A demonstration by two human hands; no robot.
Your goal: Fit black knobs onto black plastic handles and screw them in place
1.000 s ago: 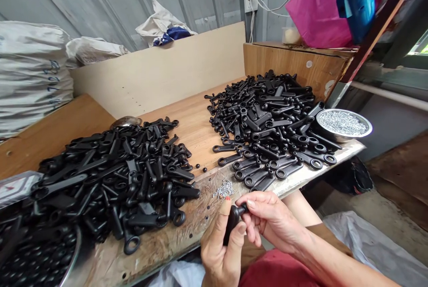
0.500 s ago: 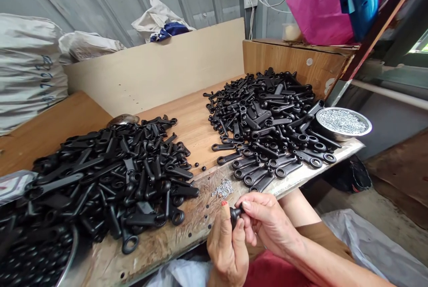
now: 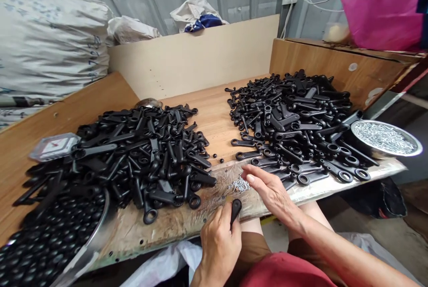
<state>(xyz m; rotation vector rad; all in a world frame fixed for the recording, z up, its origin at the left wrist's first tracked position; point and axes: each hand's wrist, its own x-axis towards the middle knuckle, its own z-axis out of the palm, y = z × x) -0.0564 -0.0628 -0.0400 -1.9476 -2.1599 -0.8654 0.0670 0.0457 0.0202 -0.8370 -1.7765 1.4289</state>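
Black lever (image 3: 236, 207) stands tilted in the left hand (image 3: 219, 238), in front of the bench's near edge, with its rounded end up. Thumb and fingers wrap the rest of it, hiding the lower part. A snug hold seems right here: firm enough to stop the lever turning, with the rounded end clear of the fingers.

Just beyond, the right hand (image 3: 274, 193) reaches over the small heap of metal pins (image 3: 238, 185), fingers stretched forward and thumb near them. I cannot tell whether a pin is between the fingertips. For such slim, tangled pieces, a light pinch on a single one near its end should work better than a scoop, and a low wrist would avoid scattering the heap.

The plastic-covered bench edge (image 3: 187, 221) looks wrinkled, so pins could catch there. Two loose black balls (image 3: 218, 158) lie farther back, between the left pile of levers (image 3: 133, 153) and the right pile (image 3: 294, 117); sleeves and elbows are best steered clear of both.
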